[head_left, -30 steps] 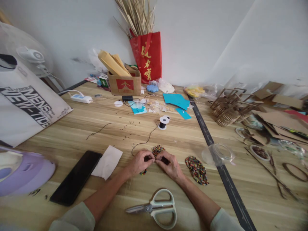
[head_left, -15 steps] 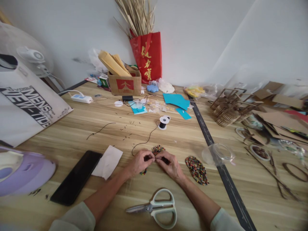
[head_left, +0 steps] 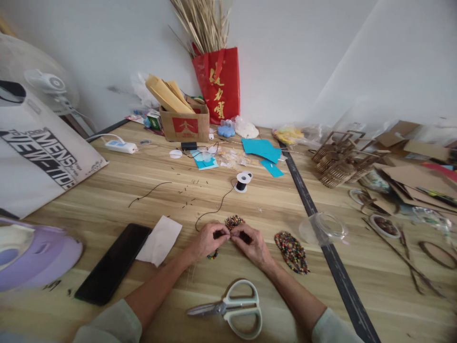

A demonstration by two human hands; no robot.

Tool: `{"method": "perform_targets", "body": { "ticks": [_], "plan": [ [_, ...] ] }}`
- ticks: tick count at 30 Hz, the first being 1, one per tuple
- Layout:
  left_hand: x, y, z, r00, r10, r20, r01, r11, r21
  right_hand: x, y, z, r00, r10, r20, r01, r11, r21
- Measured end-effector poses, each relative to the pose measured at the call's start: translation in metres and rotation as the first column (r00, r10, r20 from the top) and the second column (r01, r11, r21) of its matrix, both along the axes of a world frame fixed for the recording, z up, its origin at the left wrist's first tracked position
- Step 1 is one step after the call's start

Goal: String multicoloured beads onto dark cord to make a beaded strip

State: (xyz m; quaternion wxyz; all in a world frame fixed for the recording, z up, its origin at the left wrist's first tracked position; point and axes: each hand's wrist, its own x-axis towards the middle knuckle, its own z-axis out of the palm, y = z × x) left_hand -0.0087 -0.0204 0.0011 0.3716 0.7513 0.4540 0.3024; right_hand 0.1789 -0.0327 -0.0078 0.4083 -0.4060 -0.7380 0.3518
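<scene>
My left hand (head_left: 211, 240) and my right hand (head_left: 251, 243) meet over the table, fingertips almost touching. Each is closed in a pinch on something too small to make out. Just behind the fingertips lies a bunch of small multicoloured beads (head_left: 234, 221). A short curve of strung beads (head_left: 213, 255) shows below my left hand, partly hidden by it. Thin black cord (head_left: 218, 208) runs from a white spool (head_left: 243, 179) to the left hand, where its end is hidden. Right of my right hand lies a coiled heap of bead strands (head_left: 291, 253).
Scissors (head_left: 228, 308) with pale handles lie between my forearms. A black phone (head_left: 113, 264) and white paper (head_left: 160, 240) are at left. A clear plastic roll (head_left: 323, 228) sits at right, near woven baskets (head_left: 333, 164). Cord scraps (head_left: 185, 190) dot the table.
</scene>
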Motion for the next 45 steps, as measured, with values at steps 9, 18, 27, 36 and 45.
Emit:
{"method": "perform_targets", "body": {
  "ticks": [9, 18, 27, 36, 45],
  "plan": [
    [0.0004, 0.0004, 0.0018, 1.0, -0.003, 0.002, 0.003, 1.0, 0.01, -0.0001, -0.0011, 0.0035, 1.0, -0.003, 0.005, 0.003, 1.0, -0.003],
    [-0.003, 0.0008, 0.0034, 0.999, -0.03, -0.012, 0.03, 1.0, 0.005, 0.0003, 0.0, 0.0, 1.0, 0.001, 0.005, -0.001, 1.0, 0.001],
    [-0.0027, 0.002, -0.0016, 1.0, -0.022, 0.007, 0.021, 1.0, 0.009, 0.0001, -0.0001, 0.0015, 1.0, 0.003, 0.017, -0.003, 1.0, 0.003],
    [-0.0025, 0.0015, -0.0008, 1.0, -0.017, 0.012, 0.017, 1.0, -0.002, -0.0007, -0.0007, 0.0029, 1.0, -0.001, 0.026, 0.001, 1.0, 0.004],
    [-0.0023, 0.0014, -0.0023, 1.0, -0.018, 0.022, 0.018, 1.0, -0.004, 0.0002, -0.001, 0.0011, 0.999, 0.019, 0.028, -0.019, 1.0, 0.021]
  ]
}}
